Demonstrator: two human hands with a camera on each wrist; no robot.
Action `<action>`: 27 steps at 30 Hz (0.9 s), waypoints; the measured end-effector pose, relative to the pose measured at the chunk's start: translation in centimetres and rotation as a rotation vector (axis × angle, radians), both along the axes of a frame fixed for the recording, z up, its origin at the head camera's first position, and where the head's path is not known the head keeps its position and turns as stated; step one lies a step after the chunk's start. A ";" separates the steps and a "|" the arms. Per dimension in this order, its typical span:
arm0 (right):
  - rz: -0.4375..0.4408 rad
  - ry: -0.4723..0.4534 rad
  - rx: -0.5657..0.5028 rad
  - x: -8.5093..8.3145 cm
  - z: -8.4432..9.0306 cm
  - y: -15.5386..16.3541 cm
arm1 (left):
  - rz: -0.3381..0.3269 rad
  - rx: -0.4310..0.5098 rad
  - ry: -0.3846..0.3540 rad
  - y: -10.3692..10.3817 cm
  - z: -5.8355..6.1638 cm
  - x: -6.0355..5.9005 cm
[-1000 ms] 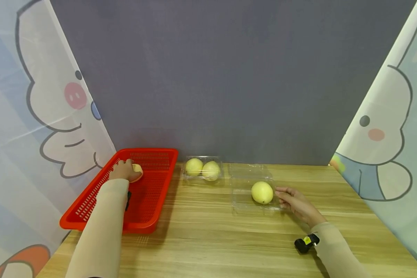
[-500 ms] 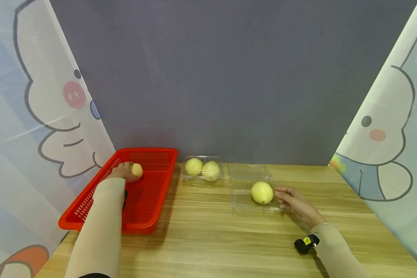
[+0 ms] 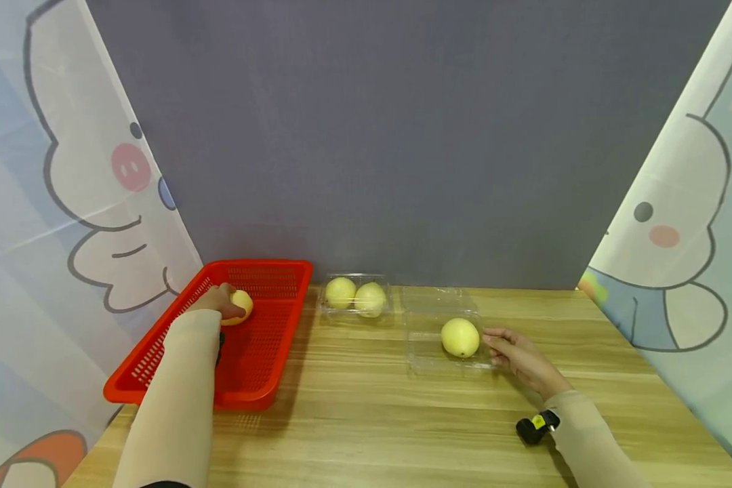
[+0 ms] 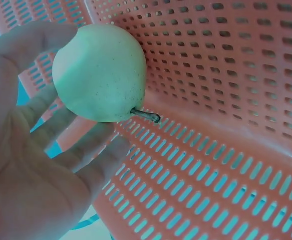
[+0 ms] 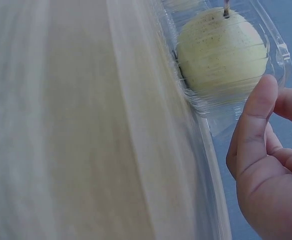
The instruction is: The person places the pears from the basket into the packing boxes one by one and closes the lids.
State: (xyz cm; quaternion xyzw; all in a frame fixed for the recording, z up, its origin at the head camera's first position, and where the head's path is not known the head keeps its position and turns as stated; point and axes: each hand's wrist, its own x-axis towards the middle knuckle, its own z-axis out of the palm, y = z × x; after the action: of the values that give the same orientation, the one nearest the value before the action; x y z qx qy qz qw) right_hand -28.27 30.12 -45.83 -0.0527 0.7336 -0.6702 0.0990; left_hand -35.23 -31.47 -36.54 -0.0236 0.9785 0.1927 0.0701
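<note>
Inside the red plastic basket (image 3: 258, 349), my left hand (image 3: 213, 301) holds a pale yellow pear (image 4: 103, 75). Thumb and fingers curl round the fruit in the left wrist view, and its stem points away from the palm. On the right, thumb and fingers of my right hand (image 3: 521, 359) pinch the edge of a clear plastic box (image 3: 419, 347). This box lies with its lid folded back, and one pear (image 3: 460, 338) sits in its right part. In the right wrist view that pear shows through the box wall beside my thumb (image 5: 258, 107).
Between the basket and the box, toward the back, stands a second clear box (image 3: 341, 316) holding two pears (image 3: 370, 299). A grey panel (image 3: 378, 149) rises behind the wooden table (image 3: 354, 420). Printed cloths (image 3: 91, 257) hang on both sides.
My left hand first drew slightly left, then its fingers closed round the pear, which now shows a bit farther right. The right hand and the boxes have stayed in place.
</note>
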 end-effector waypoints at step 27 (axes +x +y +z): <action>-0.013 0.000 0.001 0.2 0.1 -0.1 | 0.015 0.058 -0.146 1.6 0.6 0.8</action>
State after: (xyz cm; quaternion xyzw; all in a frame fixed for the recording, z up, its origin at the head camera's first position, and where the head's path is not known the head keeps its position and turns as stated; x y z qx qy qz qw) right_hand -28.09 30.05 -45.73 -0.0477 0.7343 -0.6705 0.0947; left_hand -34.40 -29.91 -35.94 -0.0429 0.9646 0.2193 0.1404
